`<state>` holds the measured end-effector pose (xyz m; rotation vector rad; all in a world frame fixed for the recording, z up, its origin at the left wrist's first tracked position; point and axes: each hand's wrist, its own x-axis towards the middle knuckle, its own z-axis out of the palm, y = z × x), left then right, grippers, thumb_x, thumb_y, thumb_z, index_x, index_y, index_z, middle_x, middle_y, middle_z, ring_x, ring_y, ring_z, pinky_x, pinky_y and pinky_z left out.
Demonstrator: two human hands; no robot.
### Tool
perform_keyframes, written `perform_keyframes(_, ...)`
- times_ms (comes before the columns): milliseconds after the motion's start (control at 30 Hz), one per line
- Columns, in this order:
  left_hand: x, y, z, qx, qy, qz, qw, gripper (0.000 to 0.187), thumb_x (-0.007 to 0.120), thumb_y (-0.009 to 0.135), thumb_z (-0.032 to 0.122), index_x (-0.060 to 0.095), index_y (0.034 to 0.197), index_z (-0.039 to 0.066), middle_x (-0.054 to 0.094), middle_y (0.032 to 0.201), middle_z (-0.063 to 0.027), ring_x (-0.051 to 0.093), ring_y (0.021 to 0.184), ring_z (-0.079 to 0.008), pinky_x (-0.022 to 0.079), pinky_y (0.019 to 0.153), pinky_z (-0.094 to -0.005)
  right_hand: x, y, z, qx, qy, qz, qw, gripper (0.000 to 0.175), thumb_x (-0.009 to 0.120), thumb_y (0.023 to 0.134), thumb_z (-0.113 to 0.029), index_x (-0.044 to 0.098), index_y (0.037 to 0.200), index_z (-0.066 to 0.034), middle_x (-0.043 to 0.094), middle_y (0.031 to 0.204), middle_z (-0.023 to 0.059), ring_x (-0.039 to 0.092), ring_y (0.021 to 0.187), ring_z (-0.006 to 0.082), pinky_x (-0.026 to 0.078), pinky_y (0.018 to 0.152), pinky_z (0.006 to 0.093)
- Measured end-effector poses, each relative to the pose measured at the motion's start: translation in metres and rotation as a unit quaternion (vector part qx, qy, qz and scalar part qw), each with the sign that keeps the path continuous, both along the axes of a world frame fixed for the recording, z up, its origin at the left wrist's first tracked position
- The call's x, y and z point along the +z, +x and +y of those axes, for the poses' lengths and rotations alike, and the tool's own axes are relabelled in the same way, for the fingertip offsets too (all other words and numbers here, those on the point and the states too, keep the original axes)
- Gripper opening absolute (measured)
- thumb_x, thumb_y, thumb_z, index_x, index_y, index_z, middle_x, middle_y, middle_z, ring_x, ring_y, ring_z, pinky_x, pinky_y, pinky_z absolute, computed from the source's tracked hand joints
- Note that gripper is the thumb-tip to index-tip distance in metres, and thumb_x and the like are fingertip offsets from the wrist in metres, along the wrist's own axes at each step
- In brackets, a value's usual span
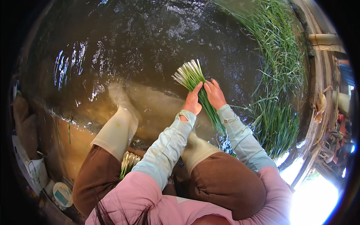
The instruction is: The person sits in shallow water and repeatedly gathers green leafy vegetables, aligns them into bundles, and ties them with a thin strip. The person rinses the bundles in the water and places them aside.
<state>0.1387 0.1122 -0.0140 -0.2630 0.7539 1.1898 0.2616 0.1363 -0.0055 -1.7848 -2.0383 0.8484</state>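
Note:
A bundle of green stalks with pale cut ends, probably chives (190,73), is held over muddy water between my two hands. Its white ends fan out away from me, and the green leaves hang back between my forearms towards the water. On the left side of the stalks, my left hand (193,101) grips with the thumb and fingers closed around them. My right hand (215,94) presses against the other side, its fingertips partly hidden behind the bundle. A second bundle with pale ends (130,161) stands by my left thigh, partly covered by my sleeve.
Brown water (135,59) surrounds my boots (121,123). Long loose green leaves (281,64) float along the right side, beside a wooden edge (320,70) with a bamboo pole (323,39). At lower left are a white container (38,170) and a round lid-like object (62,194).

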Motion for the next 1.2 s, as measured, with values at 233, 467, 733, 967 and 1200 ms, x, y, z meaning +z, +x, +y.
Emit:
perform_keyframes(233, 0.010, -0.006, -0.002, -0.058, 0.025, -0.023, 0.998, 0.029, 0.070, 0.086, 0.017, 0.064, 0.113, 0.009, 0.065, 0.110, -0.0011, 0.060, 0.102, -0.0140, 0.046, 0.093, -0.0303, 0.002, 0.004, 0.002, -0.003, -0.116, 0.050, 0.992, 0.044, 0.045, 0.098, -0.027, 0.050, 0.132, -0.0009, 0.046, 0.138, 0.0234, 0.039, 0.131, 0.0383, 0.032, 0.108, 0.0398)
perform_keyframes(467, 0.018, -0.012, -0.007, -0.089, 0.053, -0.015, 0.995, 0.033, 0.072, 0.084, 0.019, 0.062, 0.113, 0.007, 0.065, 0.109, -0.0030, 0.062, 0.100, -0.0158, 0.049, 0.092, -0.0340, 0.052, 0.002, 0.037, -0.031, -0.060, 0.125, 0.990, 0.044, 0.060, 0.088, -0.021, 0.053, 0.130, -0.0095, 0.054, 0.129, 0.0170, 0.049, 0.122, 0.0345, 0.039, 0.103, 0.0401)
perform_keyframes(733, 0.007, -0.003, -0.011, -0.100, 0.009, -0.015, 0.995, 0.035, 0.074, 0.082, 0.017, 0.058, 0.110, 0.004, 0.065, 0.101, -0.0061, 0.063, 0.094, -0.0178, 0.052, 0.082, -0.0336, 0.061, -0.055, 0.091, 0.215, 0.119, -0.023, 0.969, 0.019, 0.061, 0.081, -0.014, 0.068, 0.098, -0.0128, 0.057, 0.123, 0.0082, 0.050, 0.119, 0.0274, 0.044, 0.096, 0.0426)
perform_keyframes(967, 0.014, -0.004, -0.013, -0.158, -0.052, 0.077, 0.983, 0.041, 0.075, 0.081, 0.021, 0.056, 0.112, 0.004, 0.062, 0.111, -0.0067, 0.059, 0.102, -0.0157, 0.049, 0.083, -0.0308, 0.039, -0.058, 0.094, 0.247, 0.178, -0.148, 0.941, 0.012, 0.060, 0.079, -0.013, 0.067, 0.087, -0.0094, 0.058, 0.109, 0.0047, 0.049, 0.120, 0.0239, 0.042, 0.096, 0.0410)
perform_keyframes(1200, 0.026, -0.005, -0.014, -0.139, -0.019, 0.025, 0.990, 0.040, 0.079, 0.077, 0.018, 0.057, 0.108, 0.005, 0.064, 0.100, -0.0061, 0.064, 0.088, -0.0167, 0.053, 0.074, -0.0325, 0.035, -0.054, 0.104, 0.291, 0.140, -0.127, 0.938, 0.009, 0.059, 0.079, -0.014, 0.068, 0.081, -0.0124, 0.058, 0.106, 0.0040, 0.050, 0.115, 0.0230, 0.043, 0.092, 0.0409)
